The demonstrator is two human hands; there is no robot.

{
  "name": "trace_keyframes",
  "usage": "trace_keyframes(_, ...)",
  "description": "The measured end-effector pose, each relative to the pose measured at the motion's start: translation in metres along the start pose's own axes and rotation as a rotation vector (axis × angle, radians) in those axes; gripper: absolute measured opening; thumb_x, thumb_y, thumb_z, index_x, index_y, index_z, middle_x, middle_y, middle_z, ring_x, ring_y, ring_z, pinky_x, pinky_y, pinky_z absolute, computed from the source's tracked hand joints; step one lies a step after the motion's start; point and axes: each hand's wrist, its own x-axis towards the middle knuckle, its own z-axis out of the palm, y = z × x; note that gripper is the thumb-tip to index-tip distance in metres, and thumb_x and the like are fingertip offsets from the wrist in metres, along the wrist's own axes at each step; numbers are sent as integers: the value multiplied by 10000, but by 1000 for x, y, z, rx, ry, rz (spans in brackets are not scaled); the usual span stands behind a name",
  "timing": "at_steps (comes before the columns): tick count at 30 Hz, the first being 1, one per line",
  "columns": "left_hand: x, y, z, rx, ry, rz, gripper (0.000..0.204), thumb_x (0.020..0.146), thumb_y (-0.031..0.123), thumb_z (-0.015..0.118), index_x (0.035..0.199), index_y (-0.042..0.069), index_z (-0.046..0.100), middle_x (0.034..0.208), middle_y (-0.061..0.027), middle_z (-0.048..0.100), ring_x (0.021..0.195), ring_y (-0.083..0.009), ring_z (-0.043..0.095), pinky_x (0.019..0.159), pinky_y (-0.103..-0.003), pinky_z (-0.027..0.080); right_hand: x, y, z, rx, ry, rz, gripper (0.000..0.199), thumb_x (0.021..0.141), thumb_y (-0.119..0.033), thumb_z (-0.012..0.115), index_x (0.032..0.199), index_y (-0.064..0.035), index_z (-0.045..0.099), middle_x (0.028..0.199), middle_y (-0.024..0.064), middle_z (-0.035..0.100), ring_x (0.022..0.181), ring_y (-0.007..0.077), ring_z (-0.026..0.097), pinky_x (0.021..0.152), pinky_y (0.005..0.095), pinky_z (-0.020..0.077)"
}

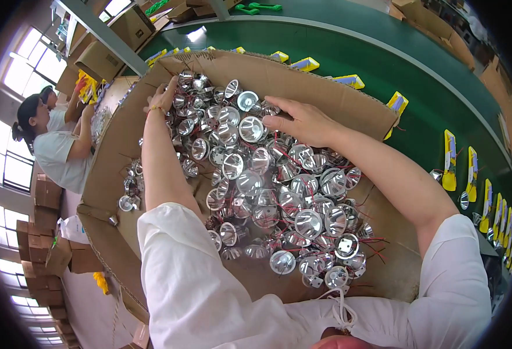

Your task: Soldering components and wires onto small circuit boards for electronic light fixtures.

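Note:
A large heap of shiny silver lamp reflectors [232, 166] with thin red wires lies in a cardboard box before me. My left hand [161, 100], with a bracelet at its wrist, reaches to the far left of the heap. Its fingers are stretched out against the reflectors there, fingertips partly hidden. Over the far side of the heap lies my right hand [303, 121], fingers extended and thumb apart, next to a few reflectors. Neither hand visibly grips a reflector.
The cardboard box wall [337, 103] rises behind the heap. Beyond it runs a green conveyor belt [424, 96] carrying yellow-and-grey parts [449, 160] in a row. At the left, people in white shirts [64, 151] work beside a bench; stacked cartons [46, 232] stand below the windows.

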Motion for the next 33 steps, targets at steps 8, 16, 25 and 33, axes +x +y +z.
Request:
trace_keyframes(8,-57,-4,-52,-269,-407,173,564,706,480,614,1153,143,547,1086,-50,554,912,-162,526,762,-301,451,28,1,19,387,-13,95,817,792,-596,463,1333,-2,311,1303,203,413,1205,268,415,978,330,329)
trace_keyframes(16,-186,26,-75,-209,-835,299,553,762,344,634,1221,76,482,1091,-49,569,974,-158,518,832,-326,418,20,9,19,332,-172,-11,563,848,-436,522,1254,-51,458,1132,98,563,1022,171,523,895,291,387)
trace_keyframes(25,-27,-10,-68,-264,5,337,662,752,460,617,1205,-6,491,1133,-142,570,1065,-229,528,889,-314,412,8,-5,13,335,-14,-30,585,801,-452,580,1187,-16,515,1142,147,555,1063,226,524,902,323,402)
trace_keyframes(33,-17,7,7,-227,-210,54,758,720,667,447,1220,101,509,1262,-166,474,1179,-306,437,981,-322,335,3,-4,15,268,-68,-14,673,782,-546,537,1233,-50,472,1212,165,496,1119,283,478,944,356,367)
